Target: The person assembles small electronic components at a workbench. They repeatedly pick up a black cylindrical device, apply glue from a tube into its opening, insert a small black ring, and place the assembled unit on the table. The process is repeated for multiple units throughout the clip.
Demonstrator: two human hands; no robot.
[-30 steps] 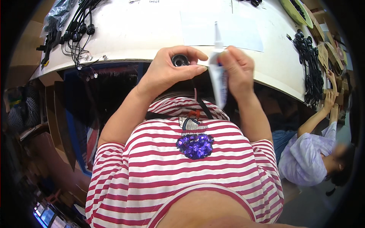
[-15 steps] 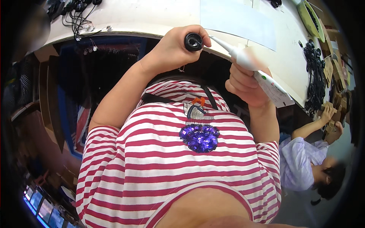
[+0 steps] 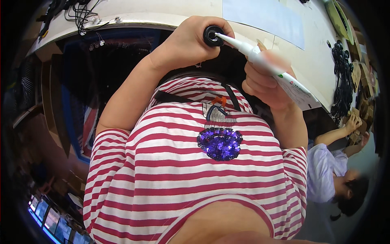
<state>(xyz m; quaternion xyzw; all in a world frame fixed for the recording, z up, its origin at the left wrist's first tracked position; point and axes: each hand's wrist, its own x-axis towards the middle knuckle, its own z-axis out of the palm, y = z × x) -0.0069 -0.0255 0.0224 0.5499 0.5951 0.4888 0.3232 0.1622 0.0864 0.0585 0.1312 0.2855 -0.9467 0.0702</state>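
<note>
My left hand (image 3: 185, 42) grips a small round black part (image 3: 212, 35) close to my chest, just under the edge of the white table (image 3: 170, 12). My right hand (image 3: 264, 83) holds a white tube with a long tapered nozzle (image 3: 280, 75). The nozzle tip touches the centre of the black part. The tube slants down to the right, its flat end sticking out past my fingers. Both hands are raised in front of my red and white striped shirt.
A pale blue sheet (image 3: 264, 18) lies on the table. Black cables (image 3: 79, 12) pile at the far left, and a bundle of black cables (image 3: 341, 77) lies at the right edge. A person in a pale shirt (image 3: 325, 171) sits at lower right, their hands at the table.
Both hands have drawn back from the table toward my chest. The right hand has turned the tube so that its nozzle now meets the black part in the left hand.
</note>
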